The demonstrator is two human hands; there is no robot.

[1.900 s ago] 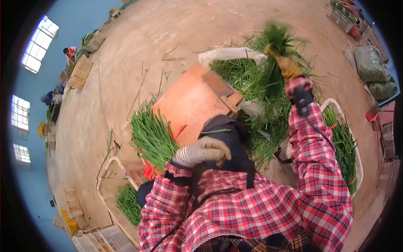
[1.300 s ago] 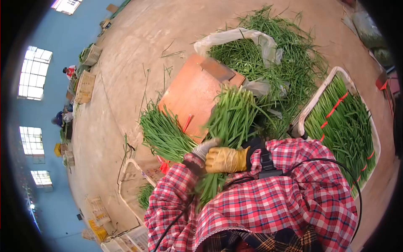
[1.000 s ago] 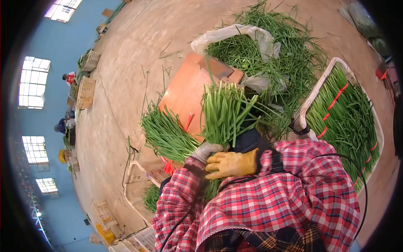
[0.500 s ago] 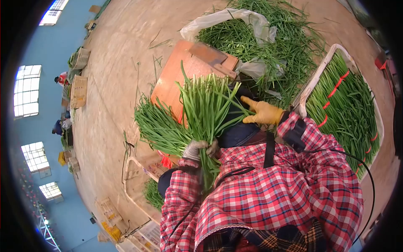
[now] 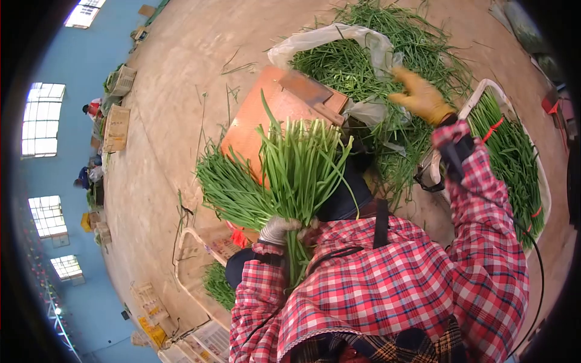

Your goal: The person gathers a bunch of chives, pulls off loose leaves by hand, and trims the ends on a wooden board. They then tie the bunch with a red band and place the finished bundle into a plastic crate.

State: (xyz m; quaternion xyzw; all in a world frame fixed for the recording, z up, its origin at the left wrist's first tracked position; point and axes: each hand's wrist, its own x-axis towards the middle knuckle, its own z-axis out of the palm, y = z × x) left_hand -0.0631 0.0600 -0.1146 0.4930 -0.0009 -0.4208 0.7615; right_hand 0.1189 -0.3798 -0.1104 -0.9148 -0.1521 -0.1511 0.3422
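Observation:
My left hand [image 5: 282, 230], in a pale grey glove, is closed around a bunch of chives [image 5: 296, 172] above my lap. The pale cut ends point away from me, and the leaves hang toward my body. My right hand [image 5: 422, 97], in a yellow glove, is raised with its fingers apart and nothing in them. It hovers near a clear plastic bag [image 5: 375, 45] and the loose green leaves [image 5: 417, 36] around it. Another pile of chives [image 5: 227, 187] lies to the left, partly behind the held bunch. A cleaver [image 5: 305, 86] rests on an orange-brown board [image 5: 257, 103].
To the right stands a crate [image 5: 548, 181] packed with chives tied with red bands. Another crate [image 5: 181, 254] with greens sits at lower left by a red tie bundle [image 5: 239, 238]. More crates [image 5: 115, 128] and people [image 5: 91, 109] line the far blue wall.
My right hand has moved up and away from the bunch toward the plastic bag. A few stems beside it have dropped back. My left hand still grips the chives.

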